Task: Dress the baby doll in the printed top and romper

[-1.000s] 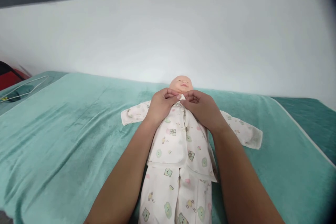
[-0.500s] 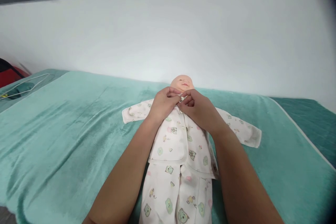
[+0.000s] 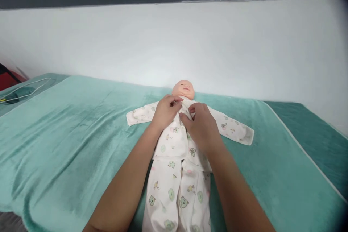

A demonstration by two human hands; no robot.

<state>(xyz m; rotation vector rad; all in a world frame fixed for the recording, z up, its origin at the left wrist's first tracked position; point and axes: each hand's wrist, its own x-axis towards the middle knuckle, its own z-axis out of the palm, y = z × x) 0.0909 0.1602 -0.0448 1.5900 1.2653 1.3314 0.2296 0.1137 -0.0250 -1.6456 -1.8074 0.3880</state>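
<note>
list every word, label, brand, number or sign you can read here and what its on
No readable text anywhere in this view.
White cloth shirt with small pastel prints: cartoon animals and shapes; any tiny lettering is too small to read.
White cloth trousers with matching prints: same, nothing legible.
Red and black object at the far left: cut off by the frame, no lettering visible.

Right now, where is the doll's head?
In the head view, the doll's head is slightly right of centre, by the far edge of the green blanket, beyond the left hand.
</note>
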